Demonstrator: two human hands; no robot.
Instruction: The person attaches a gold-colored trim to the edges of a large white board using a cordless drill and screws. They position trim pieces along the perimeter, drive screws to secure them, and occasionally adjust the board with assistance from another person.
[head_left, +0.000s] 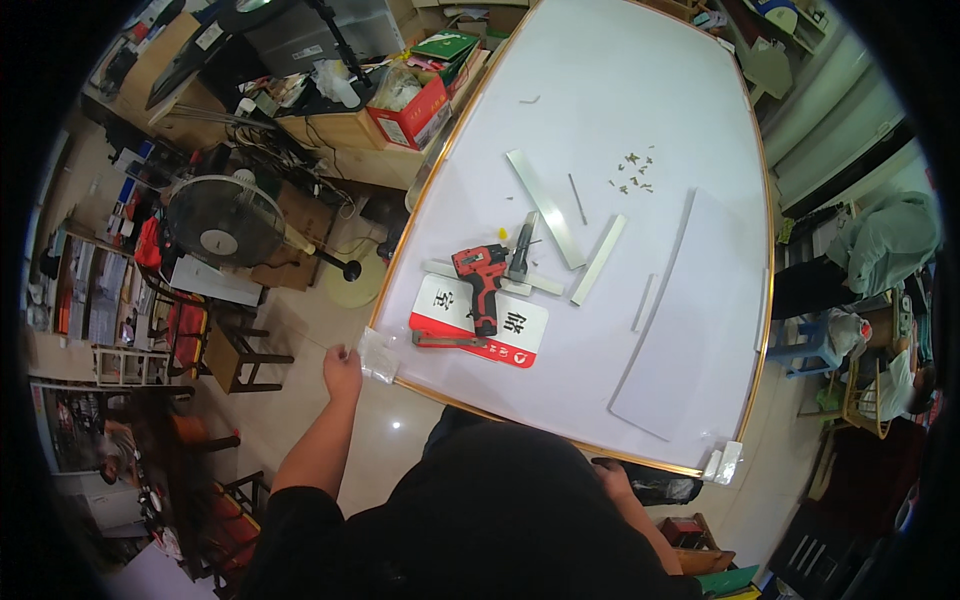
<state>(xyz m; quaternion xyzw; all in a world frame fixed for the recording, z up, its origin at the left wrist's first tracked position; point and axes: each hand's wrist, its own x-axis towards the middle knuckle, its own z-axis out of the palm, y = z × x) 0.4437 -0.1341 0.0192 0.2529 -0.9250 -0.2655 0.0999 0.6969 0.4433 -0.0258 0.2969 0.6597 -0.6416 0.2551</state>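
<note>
A large white board (620, 60) with a gold edge lies in front of me. My left hand (343, 372) is at its near left corner, beside clear plastic wrap (378, 356); the fingers look curled, and what they may hold is hidden. Low by the near right edge is my right hand (612, 478), its fingers mostly out of sight. A red and black cordless drill (482, 285) lies on a white and red sign (515, 345). Close to it are a black-handled tool (521, 248), silver metal bars (545, 208) and a thin rod (578, 199).
Several small brass-coloured screws (632, 172) lie scattered farther back. A long white panel (660, 330) rests on the right side. Left of the board stand a fan (225, 225) and a cluttered desk with a red box (412, 112). At right, a person (880, 245) is near a blue stool (805, 345).
</note>
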